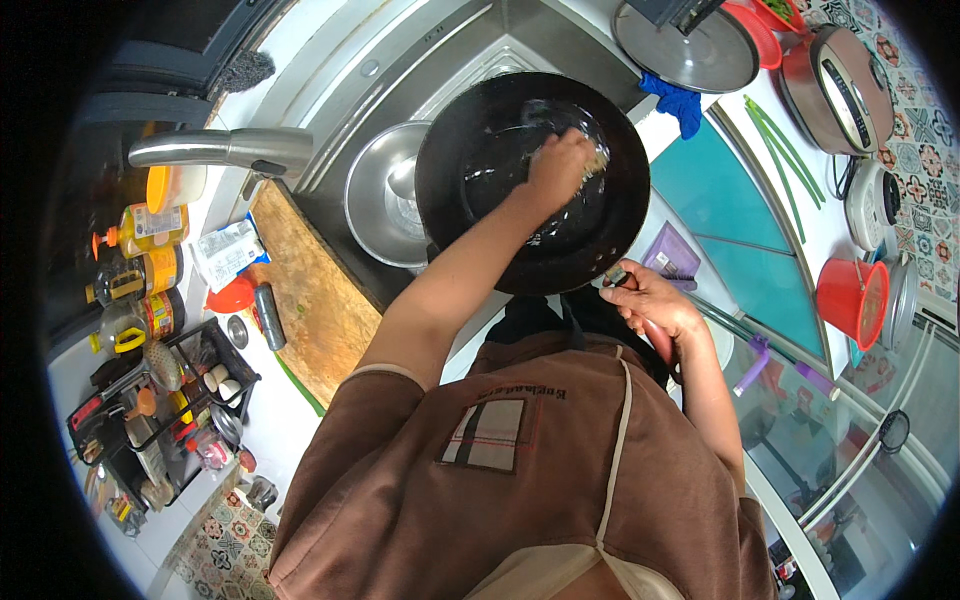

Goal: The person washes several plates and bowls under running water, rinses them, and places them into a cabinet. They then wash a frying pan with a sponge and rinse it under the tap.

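Note:
A large black wok is tilted over the sink, its inside wet and shiny. My left hand reaches into it, pressing a yellowish scrubbing pad against the upper right wall. Much of the pad is hidden under the fingers. My right hand grips the wok's reddish-brown handle near its metal joint, close to my body. Left of the wok, and partly covered by it, a steel bowl sits in the stainless steel sink; a rounded metal piece shows inside the bowl.
The metal faucet reaches in at left, above a wooden cutting board. A pan lid and blue cloth lie at upper right. Farther right are green scallions, a rice cooker and a red bucket.

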### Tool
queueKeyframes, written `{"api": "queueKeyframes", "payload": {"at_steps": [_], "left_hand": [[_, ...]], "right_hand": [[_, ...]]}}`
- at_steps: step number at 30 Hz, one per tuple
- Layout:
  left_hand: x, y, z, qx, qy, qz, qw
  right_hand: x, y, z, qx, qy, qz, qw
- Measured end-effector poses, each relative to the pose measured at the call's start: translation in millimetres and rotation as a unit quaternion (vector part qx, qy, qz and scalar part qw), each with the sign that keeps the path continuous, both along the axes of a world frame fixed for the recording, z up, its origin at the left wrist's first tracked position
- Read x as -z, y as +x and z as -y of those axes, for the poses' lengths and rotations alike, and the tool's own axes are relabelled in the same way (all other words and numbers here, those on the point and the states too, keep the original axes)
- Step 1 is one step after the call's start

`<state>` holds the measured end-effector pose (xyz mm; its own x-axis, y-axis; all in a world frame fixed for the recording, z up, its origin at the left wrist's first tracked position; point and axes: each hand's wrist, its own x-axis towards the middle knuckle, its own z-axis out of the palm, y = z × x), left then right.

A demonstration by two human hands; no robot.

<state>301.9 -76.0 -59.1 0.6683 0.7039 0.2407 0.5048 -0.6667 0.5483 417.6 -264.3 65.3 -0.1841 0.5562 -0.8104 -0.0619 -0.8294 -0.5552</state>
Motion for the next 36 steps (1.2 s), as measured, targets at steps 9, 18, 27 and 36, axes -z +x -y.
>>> {"api": "queueKeyframes", "payload": {"at_steps": [9, 18, 27, 36], "left_hand": [[-34.6, -87.7, -33.2, -0.027, 0.094, -0.286, 0.953], [-84.1, -139.3, 21.8, 0.235, -0.16, -0.3, 0.911], [-39.7, -30.5, 45.9, 0.27, -0.298, 0.069, 0.913], [-36.5, 21.4, -46.8, 0.024, 0.191, 0.069, 0.979]], "right_hand": [[2.7, 0.7, 1.0, 0.017, 0.016, -0.019, 1.0], [-0.8, -0.7, -1.7, 0.015, 0.005, -0.014, 1.0], [4.8, 0.7, -1.4, 0.009, -0.005, -0.034, 0.999], [-7.7, -9.4, -6.7, 0.041, -0.008, -0.024, 0.999]]}}
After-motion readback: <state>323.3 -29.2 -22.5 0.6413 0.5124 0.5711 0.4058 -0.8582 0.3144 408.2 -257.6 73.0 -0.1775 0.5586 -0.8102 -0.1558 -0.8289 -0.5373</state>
